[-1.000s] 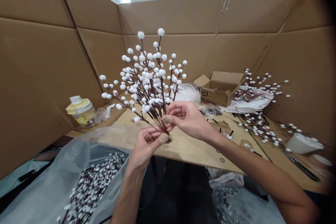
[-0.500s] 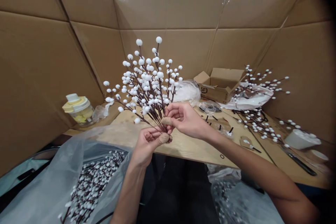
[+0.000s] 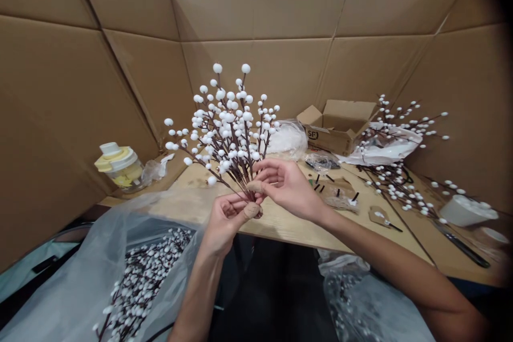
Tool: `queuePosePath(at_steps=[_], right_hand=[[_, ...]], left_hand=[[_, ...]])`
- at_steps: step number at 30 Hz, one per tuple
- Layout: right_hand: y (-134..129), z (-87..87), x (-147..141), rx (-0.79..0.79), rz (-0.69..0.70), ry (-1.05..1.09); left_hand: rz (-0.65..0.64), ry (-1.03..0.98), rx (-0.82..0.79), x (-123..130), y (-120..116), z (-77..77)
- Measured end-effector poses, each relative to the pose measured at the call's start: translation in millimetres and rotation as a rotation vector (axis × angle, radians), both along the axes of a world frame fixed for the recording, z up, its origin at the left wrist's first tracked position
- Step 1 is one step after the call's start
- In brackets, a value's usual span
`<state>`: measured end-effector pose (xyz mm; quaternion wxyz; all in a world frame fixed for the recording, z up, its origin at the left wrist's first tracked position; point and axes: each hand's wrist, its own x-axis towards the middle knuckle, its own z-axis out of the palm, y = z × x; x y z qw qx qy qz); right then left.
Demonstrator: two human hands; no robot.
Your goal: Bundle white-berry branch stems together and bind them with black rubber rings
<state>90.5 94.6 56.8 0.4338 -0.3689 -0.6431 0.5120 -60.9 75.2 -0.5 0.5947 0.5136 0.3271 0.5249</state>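
A bunch of artificial white-berry stems (image 3: 226,128) stands upright over the front edge of the table, its brown twigs fanned out at the top. My left hand (image 3: 228,219) is closed round the gathered lower ends, thumb across the front. Just above it, my right hand (image 3: 282,187) pinches the twigs from the right. Both thumbs are wrapped in tan tape. The stem parts inside my fingers are hidden. Below my left hand, a clear plastic bag (image 3: 100,240) holds a mass of similar berry stems (image 3: 148,272).
Cardboard walls (image 3: 256,10) surround the wooden table (image 3: 192,206). A small open carton (image 3: 334,128), loose berry branches (image 3: 401,187), a white tape roll (image 3: 467,211) and a black-handled knife (image 3: 463,246) lie right. A yellow-lidded jar (image 3: 120,165) stands left. Another plastic bag (image 3: 368,299) hangs low right.
The bunch appears slightly lower and further right in view, and the camera view has shifted a little. Both hands keep nearly the same hold on the stems.
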Motion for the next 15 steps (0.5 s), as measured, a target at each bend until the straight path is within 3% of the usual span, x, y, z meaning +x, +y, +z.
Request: queuePosePath(at_steps=[9, 12, 15], right_hand=[[-2.5, -18.6, 12.8, 0.146, -0.098, 0.066], [-0.2, -29.9, 16.8, 0.068, -0.158, 0.068], [4.1, -39.3, 18.2, -0.078, -0.11, 0.07]], left_hand=[[0.008, -0.083, -0.056, 7.6, 11.2, -6.0], [-0.005, -0.052, -0.048, 7.2, 10.5, -6.1], [-0.065, 0.026, -0.018, 5.4, 9.5, -4.1]])
